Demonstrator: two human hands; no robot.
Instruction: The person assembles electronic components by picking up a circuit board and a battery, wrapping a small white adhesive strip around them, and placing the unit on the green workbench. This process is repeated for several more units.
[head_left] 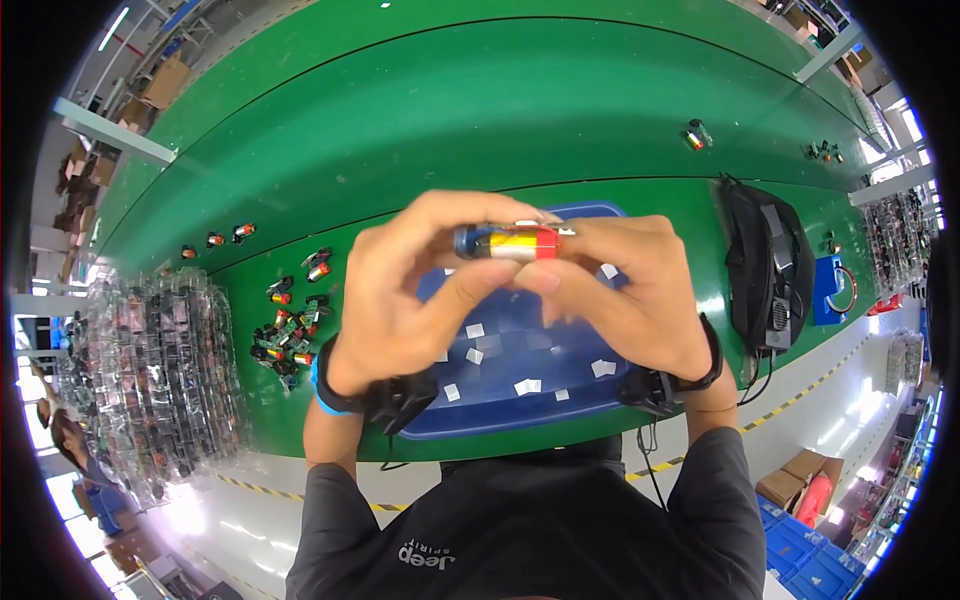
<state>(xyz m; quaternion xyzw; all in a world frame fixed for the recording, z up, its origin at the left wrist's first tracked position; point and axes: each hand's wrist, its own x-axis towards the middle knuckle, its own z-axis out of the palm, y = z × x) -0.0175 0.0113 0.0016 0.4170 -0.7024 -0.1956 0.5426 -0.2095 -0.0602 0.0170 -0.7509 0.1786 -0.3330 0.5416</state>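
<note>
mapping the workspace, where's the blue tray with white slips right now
In the head view, the blue tray sits centrally near the front edge of the green table, beneath the left hand and right hand, left of the black bag.

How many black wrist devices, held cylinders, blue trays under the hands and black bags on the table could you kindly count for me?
Black wrist devices: 2
Held cylinder: 1
Blue tray: 1
Black bag: 1
Total: 5
</note>
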